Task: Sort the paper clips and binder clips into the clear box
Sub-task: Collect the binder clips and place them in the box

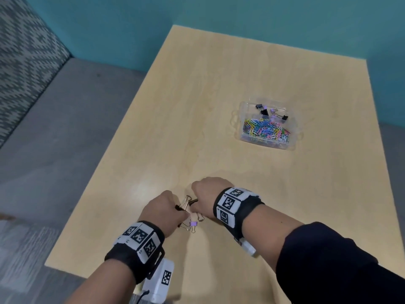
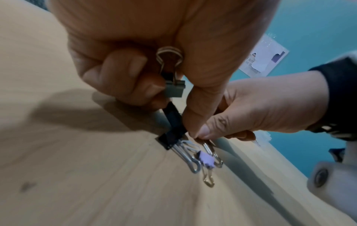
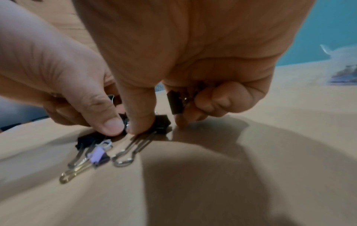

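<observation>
From the head camera, both your hands are down at the near edge of the table [image 1: 197, 106], knuckles nearly meeting. Your left hand [image 1: 163, 208] and right hand [image 1: 210, 194] are curled over a small cluster of binder clips [image 1: 190, 218], a purple clip [image 1: 193, 223] lying nearest you. The clear box [image 1: 245, 137] sits well apart, far right, paper clips [image 1: 266, 129] in its near compartment, a few binder clips behind.

Left wrist view: your left fingers are curled round a grey clip [image 2: 174, 90], handles up into the palm, body down. Below it a black clip [image 2: 172, 131] lies on the wood, wire handles running towards the camera.

Right wrist view: your right hand tucks one black clip [image 3: 174, 102] upright in its curled fingers while the thumb presses another black clip [image 3: 160, 123] flat, its handles pointing towards the lens.
</observation>
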